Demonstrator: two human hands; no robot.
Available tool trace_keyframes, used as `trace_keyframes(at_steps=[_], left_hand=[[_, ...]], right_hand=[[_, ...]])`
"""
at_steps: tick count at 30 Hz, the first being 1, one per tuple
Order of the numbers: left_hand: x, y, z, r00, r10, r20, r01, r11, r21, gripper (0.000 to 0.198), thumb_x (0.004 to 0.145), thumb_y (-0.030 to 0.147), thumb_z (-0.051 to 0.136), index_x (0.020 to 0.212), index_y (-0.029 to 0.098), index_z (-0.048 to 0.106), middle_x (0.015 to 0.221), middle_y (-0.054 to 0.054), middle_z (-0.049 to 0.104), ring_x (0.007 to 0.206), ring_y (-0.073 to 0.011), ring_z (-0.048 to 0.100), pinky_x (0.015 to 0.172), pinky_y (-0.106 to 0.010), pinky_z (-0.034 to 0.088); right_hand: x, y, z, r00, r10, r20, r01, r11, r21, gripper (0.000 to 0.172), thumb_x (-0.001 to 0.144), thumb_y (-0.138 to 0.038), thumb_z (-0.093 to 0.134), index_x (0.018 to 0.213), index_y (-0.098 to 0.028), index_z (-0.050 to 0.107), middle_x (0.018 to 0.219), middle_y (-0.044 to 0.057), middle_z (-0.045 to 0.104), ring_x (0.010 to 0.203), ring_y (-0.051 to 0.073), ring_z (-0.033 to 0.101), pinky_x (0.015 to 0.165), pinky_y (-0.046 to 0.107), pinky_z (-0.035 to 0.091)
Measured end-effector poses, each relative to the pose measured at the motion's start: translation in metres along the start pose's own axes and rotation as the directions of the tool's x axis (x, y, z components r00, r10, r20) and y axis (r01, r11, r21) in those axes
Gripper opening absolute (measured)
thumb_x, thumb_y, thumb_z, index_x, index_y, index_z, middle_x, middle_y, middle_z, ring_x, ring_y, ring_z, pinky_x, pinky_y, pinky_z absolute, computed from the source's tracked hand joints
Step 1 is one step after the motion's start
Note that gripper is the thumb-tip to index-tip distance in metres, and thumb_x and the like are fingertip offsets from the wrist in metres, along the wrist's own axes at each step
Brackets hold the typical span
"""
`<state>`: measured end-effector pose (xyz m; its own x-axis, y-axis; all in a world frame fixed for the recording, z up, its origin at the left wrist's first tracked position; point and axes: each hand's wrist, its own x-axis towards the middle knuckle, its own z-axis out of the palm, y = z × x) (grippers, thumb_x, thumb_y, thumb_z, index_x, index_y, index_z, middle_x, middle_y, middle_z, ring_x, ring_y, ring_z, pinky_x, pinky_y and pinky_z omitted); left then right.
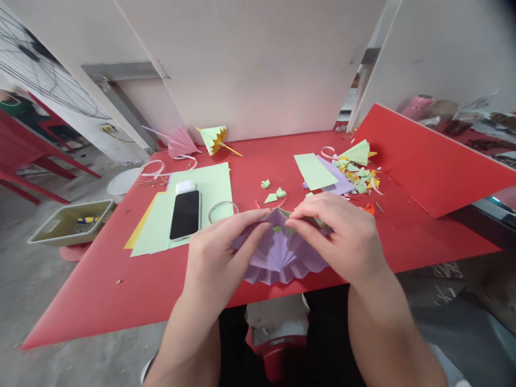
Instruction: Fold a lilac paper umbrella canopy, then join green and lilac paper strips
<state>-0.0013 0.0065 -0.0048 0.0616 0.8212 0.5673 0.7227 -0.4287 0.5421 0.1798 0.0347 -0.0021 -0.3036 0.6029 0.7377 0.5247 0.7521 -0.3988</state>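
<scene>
A purple pleated paper fan [282,252] spreads out between my hands over the red table, its zigzag edge toward me. My left hand [226,242] pinches its far edge between thumb and forefinger, left of the middle. On the other side of a raised fold, my right hand [334,228] pinches the same edge in the same way. Small green patches show on the fan near my fingertips. Part of the fan is hidden behind both hands. Just beyond it lie several small folded green paper pieces [276,197].
A phone [186,215] and a white case [186,186] rest on green sheets [217,180] at left, beside a metal ring [211,213]. Paper umbrellas, pink [183,143] and green-yellow [213,138], lie behind. Paper scraps [363,177] are heaped right, before a red board [427,161].
</scene>
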Motion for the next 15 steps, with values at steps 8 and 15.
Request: trace_keyframes(at_steps=[8, 15], left_hand=[[-0.0015, -0.0049, 0.0044, 0.992, 0.126, -0.032, -0.127, 0.992, -0.021, 0.025, 0.080, 0.018, 0.063, 0.105, 0.024, 0.066, 0.088, 0.002, 0.072, 0.070, -0.0086, 0.065, 0.064, -0.017, 0.050], [-0.0023, -0.0066, 0.0057, 0.988, 0.152, -0.018, -0.153, 0.985, -0.080, 0.032, 0.080, 0.012, 0.061, 0.110, 0.023, 0.065, 0.088, 0.001, 0.071, 0.070, -0.0074, 0.064, 0.063, -0.014, 0.049]], right_hand=[[-0.0019, 0.0010, 0.0045, 1.000, -0.029, 0.006, 0.029, 0.997, -0.072, 0.004, 0.081, -0.019, 0.061, 0.083, -0.016, 0.061, 0.079, 0.003, 0.064, 0.077, 0.013, 0.057, 0.072, 0.027, 0.045], [-0.0014, -0.0005, 0.0076, 1.000, 0.004, -0.010, -0.005, 0.996, -0.090, 0.003, 0.082, -0.019, 0.059, 0.080, -0.017, 0.060, 0.074, 0.002, 0.063, 0.071, 0.013, 0.056, 0.069, 0.026, 0.044]])
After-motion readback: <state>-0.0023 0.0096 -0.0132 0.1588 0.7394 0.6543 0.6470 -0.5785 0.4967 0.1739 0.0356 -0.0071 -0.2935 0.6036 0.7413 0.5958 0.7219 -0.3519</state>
